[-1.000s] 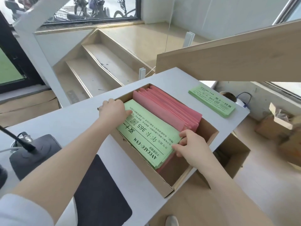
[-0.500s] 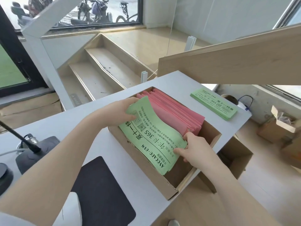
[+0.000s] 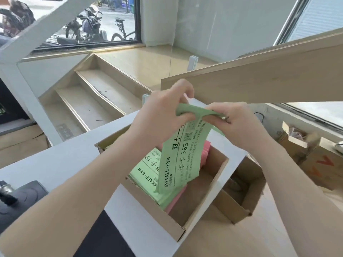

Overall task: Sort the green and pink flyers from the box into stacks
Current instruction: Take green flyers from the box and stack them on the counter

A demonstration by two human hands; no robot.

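Above the box (image 3: 178, 232), green flyers (image 3: 182, 154) hanging from both hands' pinching grip: left hand (image 3: 163, 115); right hand (image 3: 239, 125)

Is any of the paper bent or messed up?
Yes. The green flyer held above the box is crumpled at its top edge, where the left hand and right hand both pinch it. The rest hangs down loose and curved.

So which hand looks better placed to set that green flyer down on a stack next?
Probably the right hand. Both hands grip the green flyer by its top edge above the box, but the right is on the open side; the left hand would have to cross over it.
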